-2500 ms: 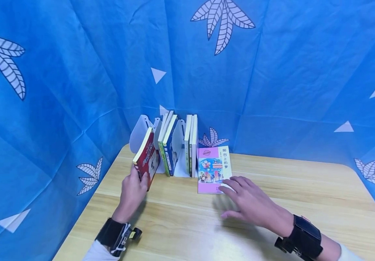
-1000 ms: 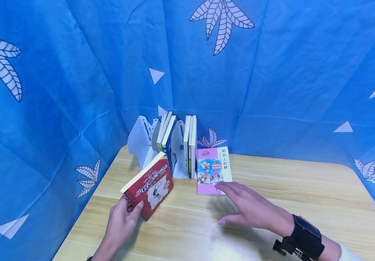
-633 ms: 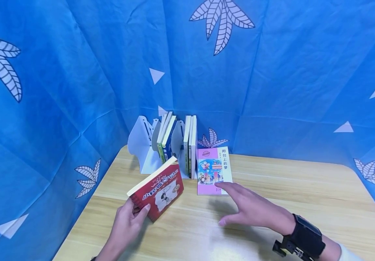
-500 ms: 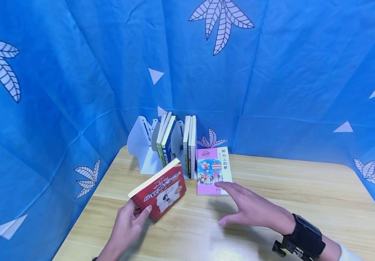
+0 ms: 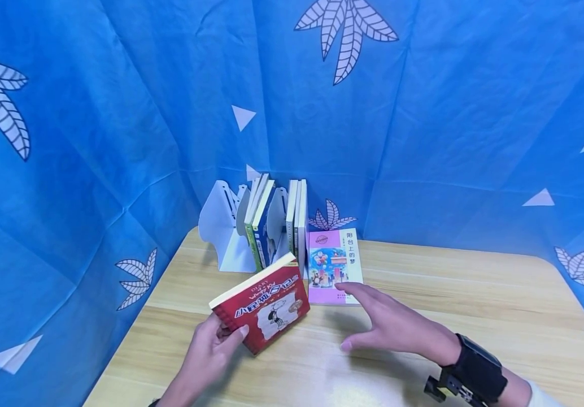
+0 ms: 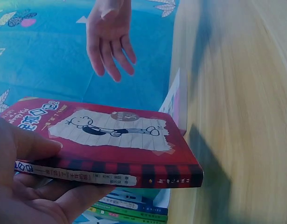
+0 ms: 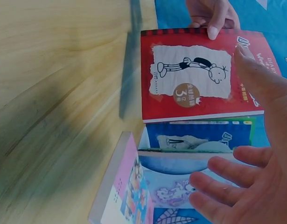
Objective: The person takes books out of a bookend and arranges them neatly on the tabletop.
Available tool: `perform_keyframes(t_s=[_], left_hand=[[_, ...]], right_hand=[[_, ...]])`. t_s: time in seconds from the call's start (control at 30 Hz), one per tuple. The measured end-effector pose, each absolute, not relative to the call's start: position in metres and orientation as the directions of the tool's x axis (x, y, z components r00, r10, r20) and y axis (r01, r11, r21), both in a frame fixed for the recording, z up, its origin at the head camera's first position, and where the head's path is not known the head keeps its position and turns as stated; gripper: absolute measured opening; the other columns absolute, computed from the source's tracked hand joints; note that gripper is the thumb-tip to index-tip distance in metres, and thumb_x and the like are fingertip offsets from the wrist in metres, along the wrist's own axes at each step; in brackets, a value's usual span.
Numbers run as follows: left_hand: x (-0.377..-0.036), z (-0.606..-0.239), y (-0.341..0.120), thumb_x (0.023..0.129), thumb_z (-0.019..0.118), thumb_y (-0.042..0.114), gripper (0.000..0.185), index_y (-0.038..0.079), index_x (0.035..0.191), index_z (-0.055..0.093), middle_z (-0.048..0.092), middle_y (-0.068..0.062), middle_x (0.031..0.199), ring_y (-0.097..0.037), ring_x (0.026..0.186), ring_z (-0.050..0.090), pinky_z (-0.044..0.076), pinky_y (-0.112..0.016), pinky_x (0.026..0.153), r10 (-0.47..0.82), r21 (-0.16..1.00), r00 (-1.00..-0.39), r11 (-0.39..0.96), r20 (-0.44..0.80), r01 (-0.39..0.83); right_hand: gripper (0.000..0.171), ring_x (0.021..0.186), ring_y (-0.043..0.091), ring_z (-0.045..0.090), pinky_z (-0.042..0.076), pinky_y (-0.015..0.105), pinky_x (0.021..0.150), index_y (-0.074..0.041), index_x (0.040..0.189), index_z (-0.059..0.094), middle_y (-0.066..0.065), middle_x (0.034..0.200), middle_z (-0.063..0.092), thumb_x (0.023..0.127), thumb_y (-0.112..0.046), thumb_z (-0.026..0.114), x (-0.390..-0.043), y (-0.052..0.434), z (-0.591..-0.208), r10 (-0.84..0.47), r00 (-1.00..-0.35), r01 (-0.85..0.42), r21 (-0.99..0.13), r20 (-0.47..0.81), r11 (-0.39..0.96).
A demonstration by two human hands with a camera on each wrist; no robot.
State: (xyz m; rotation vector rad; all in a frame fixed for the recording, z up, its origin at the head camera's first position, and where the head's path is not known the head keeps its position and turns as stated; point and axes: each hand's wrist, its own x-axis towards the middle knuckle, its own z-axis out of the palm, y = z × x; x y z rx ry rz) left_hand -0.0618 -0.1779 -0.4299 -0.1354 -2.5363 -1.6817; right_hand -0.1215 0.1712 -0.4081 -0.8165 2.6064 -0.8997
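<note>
My left hand [image 5: 208,353] pinches a red comic-style book [image 5: 271,311] by its spine edge, thumb on the front cover and fingers behind. The book is tilted above the table, its cover toward me, and in the left wrist view its red-and-black striped spine [image 6: 148,179] faces the camera. My right hand [image 5: 393,328] hovers with fingers spread and holds nothing. Its fingertips overlap the lower corner of a pink and cream book [image 5: 326,268] in the head view. That book lies face up on the table beside the rack.
A white book rack [image 5: 221,226] stands at the back left, its leftmost section without a book. A dark blue book [image 5: 262,226] and others lean in its middle section; several pale books [image 5: 297,220] stand upright at its right. Blue patterned cloth [image 5: 424,141] hangs behind the wooden table [image 5: 475,294].
The red book has come out of the rack's left section, toward me and rightward, in my left hand, and its cover has turned to face me. The right hand has barely moved.
</note>
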Motion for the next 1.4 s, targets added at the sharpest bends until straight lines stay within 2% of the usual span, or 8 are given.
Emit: perform_keyframes(t_s=[0.17,0.43,0.63,0.77,0.93,1.1,1.23,1.4], left_hand=[[-0.061,-0.428,-0.173,0.093,0.069,-0.003,0.040,0.002,0.132,0.064,0.075,-0.018,0.124,-0.016,0.107,0.074,0.064,-0.025,0.088,0.040,0.923,-0.995,0.371,0.090,0.099],[-0.058,-0.425,-0.169,0.097,0.070,0.007,0.039,0.001,0.134,0.061,0.071,-0.021,0.131,-0.032,0.115,0.073,0.067,-0.035,0.090,0.122,0.921,-0.992,0.384,0.020,0.066],[-0.055,-0.419,-0.166,0.098,0.070,0.014,0.041,0.003,0.136,0.060,0.070,-0.019,0.134,-0.033,0.118,0.071,0.066,-0.037,0.092,0.178,0.916,-0.983,0.400,-0.043,0.033],[-0.052,-0.416,-0.163,0.098,0.070,0.017,0.040,0.005,0.135,0.061,0.071,-0.017,0.133,-0.031,0.118,0.072,0.066,-0.034,0.093,0.210,0.908,-0.977,0.414,-0.032,0.060],[-0.051,-0.415,-0.162,0.100,0.069,0.020,0.040,0.003,0.135,0.062,0.071,-0.018,0.132,-0.030,0.115,0.073,0.067,-0.034,0.090,0.259,0.903,-0.966,0.411,0.013,0.122],[-0.049,-0.411,-0.159,0.099,0.070,0.023,0.043,0.005,0.137,0.061,0.070,-0.016,0.135,-0.030,0.117,0.072,0.067,-0.037,0.091,0.270,0.902,-0.962,0.426,-0.050,0.072],[-0.047,-0.410,-0.158,0.100,0.069,0.024,0.042,0.005,0.137,0.062,0.070,-0.016,0.135,-0.031,0.119,0.071,0.066,-0.039,0.093,0.300,0.901,-0.953,0.424,-0.049,0.088],[-0.045,-0.409,-0.158,0.101,0.067,0.024,0.041,0.006,0.138,0.061,0.070,-0.015,0.137,-0.033,0.122,0.070,0.066,-0.040,0.095,0.344,0.905,-0.938,0.409,-0.032,0.119]], right_hand=[[0.105,0.147,0.039,0.048,0.049,0.063,0.114,-0.019,0.160,0.037,0.013,0.163,0.044,0.079,-0.075,0.073,-0.121,0.170,-0.408,-0.589,-0.806,-0.419,-0.637,-0.067,0.647],[0.104,0.147,0.038,0.048,0.049,0.065,0.113,-0.019,0.160,0.036,0.011,0.163,0.045,0.080,-0.072,0.075,-0.119,0.168,-0.406,-0.593,-0.802,-0.413,-0.649,-0.072,0.639],[0.104,0.147,0.039,0.047,0.049,0.067,0.112,-0.022,0.161,0.034,0.011,0.164,0.044,0.080,-0.071,0.076,-0.117,0.166,-0.403,-0.593,-0.802,-0.401,-0.668,-0.074,0.626],[0.105,0.149,0.039,0.044,0.048,0.069,0.112,-0.026,0.164,0.028,0.009,0.166,0.040,0.081,-0.065,0.079,-0.114,0.164,-0.401,-0.587,-0.803,-0.357,-0.703,-0.106,0.615],[0.110,0.144,0.032,0.052,0.052,0.062,0.112,-0.027,0.166,0.018,0.007,0.159,0.049,0.081,-0.066,0.077,-0.112,0.163,-0.402,-0.601,-0.796,-0.387,-0.708,-0.066,0.591],[0.113,0.141,0.028,0.054,0.054,0.058,0.111,-0.022,0.167,0.016,0.006,0.157,0.051,0.082,-0.066,0.077,-0.109,0.161,-0.400,-0.606,-0.793,-0.393,-0.715,-0.054,0.578],[0.108,0.143,0.028,0.051,0.053,0.058,0.112,-0.019,0.166,0.019,0.005,0.159,0.049,0.085,-0.063,0.076,-0.107,0.160,-0.397,-0.605,-0.792,-0.367,-0.729,-0.080,0.578],[0.092,0.138,0.019,0.054,0.054,0.056,0.112,-0.029,0.162,0.028,-0.007,0.154,0.053,0.088,-0.058,0.075,-0.105,0.158,-0.394,-0.631,-0.772,-0.363,-0.761,-0.077,0.537]])
